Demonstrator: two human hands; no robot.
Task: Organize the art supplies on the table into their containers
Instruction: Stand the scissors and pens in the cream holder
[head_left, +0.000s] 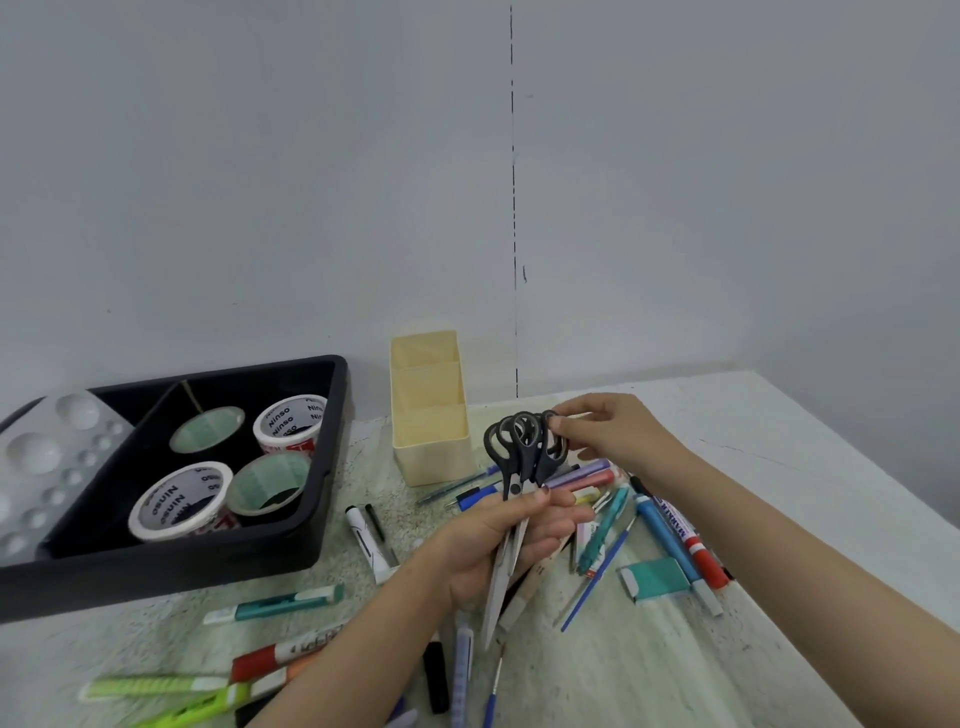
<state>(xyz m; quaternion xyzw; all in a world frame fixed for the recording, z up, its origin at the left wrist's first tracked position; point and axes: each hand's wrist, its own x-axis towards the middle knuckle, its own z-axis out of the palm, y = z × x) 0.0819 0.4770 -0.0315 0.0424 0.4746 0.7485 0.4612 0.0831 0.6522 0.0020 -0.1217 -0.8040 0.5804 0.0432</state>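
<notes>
Scissors (522, 467) stand handles-up, blades clasped in the palm-up left hand (498, 540); the right hand (613, 428) reaches in, fingertips pinching a handle loop.

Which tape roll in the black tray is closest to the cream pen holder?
The white Ninso roll at the back right corner of the black tray; the other three sit farther from the cream holder.

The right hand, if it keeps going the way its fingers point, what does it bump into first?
The right hand points left, and its fingers already touch the black handles of the scissors held by the left hand. Beyond them stands the cream organizer.
</notes>
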